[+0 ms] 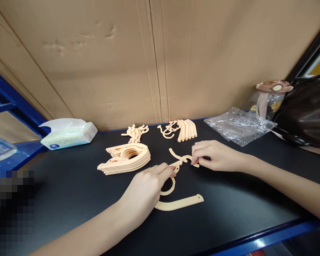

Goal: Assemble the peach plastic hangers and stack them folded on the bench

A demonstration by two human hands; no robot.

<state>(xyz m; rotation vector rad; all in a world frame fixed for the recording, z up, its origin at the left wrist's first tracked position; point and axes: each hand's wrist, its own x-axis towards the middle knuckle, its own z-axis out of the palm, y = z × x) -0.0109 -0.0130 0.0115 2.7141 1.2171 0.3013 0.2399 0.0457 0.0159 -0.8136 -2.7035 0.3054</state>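
My left hand [145,186] rests low over the table, its fingers closed on a beige plastic hanger piece [177,167]. A curved part [171,187] of the same colour shows below those fingers, and a long bent hanger arm [181,203] sticks out from under the hand. How these parts join is hidden. With thumb and fingers, my right hand [217,155] pinches the right end of a small beige hook [186,159], whose other end lies at the left hand's piece. Left of both hands lies a stack of folded beige hangers [128,158].
Behind lie a pile of small hooks [135,134], more loose hooks [168,131] and a row of hanger arms [187,130]. A tissue pack [69,135] sits left; a clear plastic bag [238,124], a bottle [272,97] and a black bag [306,110] stand right. Cardboard [109,64] walls the back.
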